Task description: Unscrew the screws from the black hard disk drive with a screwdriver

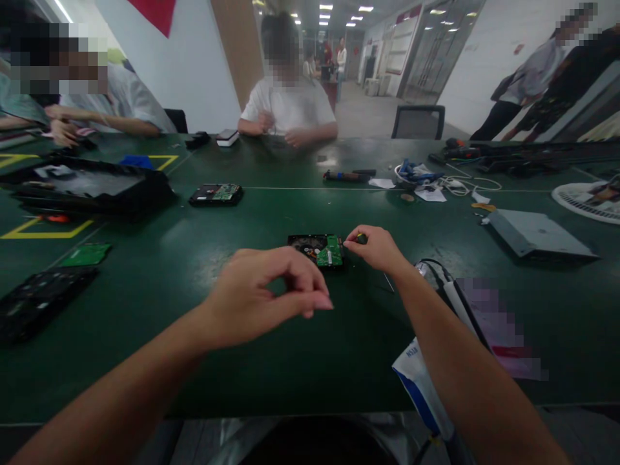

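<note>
A hard drive with a green circuit board lies on the green table, partly hidden behind my left hand. My left hand is raised in front of it, thumb and forefinger pinched together; whatever is between the tips is too small to make out. At the drive's right edge, my right hand is closed around a screwdriver. Its dark and yellow handle shows by the fingers, and a thin metal shaft sticks out below the hand. Whether the right fingertips touch the drive, I cannot tell.
Another drive lies farther back. Left are a black casing, a green board and a black part. Right are a grey metal box, cables and a white-blue packet. People sit across the table.
</note>
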{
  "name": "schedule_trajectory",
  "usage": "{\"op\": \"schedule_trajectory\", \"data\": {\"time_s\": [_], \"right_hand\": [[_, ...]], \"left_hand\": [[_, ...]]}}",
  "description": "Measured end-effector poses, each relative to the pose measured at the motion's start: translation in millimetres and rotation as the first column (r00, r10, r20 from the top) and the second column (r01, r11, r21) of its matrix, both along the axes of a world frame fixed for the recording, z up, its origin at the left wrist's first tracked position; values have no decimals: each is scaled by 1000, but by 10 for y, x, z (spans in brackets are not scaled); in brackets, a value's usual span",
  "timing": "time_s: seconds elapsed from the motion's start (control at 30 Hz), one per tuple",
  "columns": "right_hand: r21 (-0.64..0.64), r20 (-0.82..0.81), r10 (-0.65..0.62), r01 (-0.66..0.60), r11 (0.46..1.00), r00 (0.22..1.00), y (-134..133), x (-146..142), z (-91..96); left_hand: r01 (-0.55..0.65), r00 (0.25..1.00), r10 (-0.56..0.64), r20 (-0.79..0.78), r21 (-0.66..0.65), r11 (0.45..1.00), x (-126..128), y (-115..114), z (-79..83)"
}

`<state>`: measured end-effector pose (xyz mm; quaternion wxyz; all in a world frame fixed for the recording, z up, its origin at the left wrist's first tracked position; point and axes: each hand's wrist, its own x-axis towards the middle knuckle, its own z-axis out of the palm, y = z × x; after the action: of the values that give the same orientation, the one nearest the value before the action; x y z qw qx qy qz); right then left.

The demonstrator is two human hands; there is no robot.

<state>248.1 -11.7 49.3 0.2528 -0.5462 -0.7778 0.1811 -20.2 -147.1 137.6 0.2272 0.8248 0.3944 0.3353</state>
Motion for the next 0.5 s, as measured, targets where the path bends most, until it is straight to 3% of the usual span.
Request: {"op": "schedule_trajectory", "data": {"time_s": [0.1,0.2,0.3,0.4,0.5], "right_hand": [[-23,-15,-12,12,1000,1000,12,12,-28],[-65,-18,-56,55,996,998,30,39,-66],[-130,-3,-72,71,989,997,36,84,-69],[-256,-4,43,-43,966,999,18,134,-20],[-402,-24,207,-200,894,978,-18,160,36]], "left_hand": [[-16,999,15,-42,-28,999,224,432,-334],[-128,965,154,-213,132,983,408,802,-740],[-188,898,257,-357,216,958,484,952,-1044],[-161,857,257,-447,241,957,470,967,-1183],[-169,832,266,-487,233,958,427,988,-1201]]}}
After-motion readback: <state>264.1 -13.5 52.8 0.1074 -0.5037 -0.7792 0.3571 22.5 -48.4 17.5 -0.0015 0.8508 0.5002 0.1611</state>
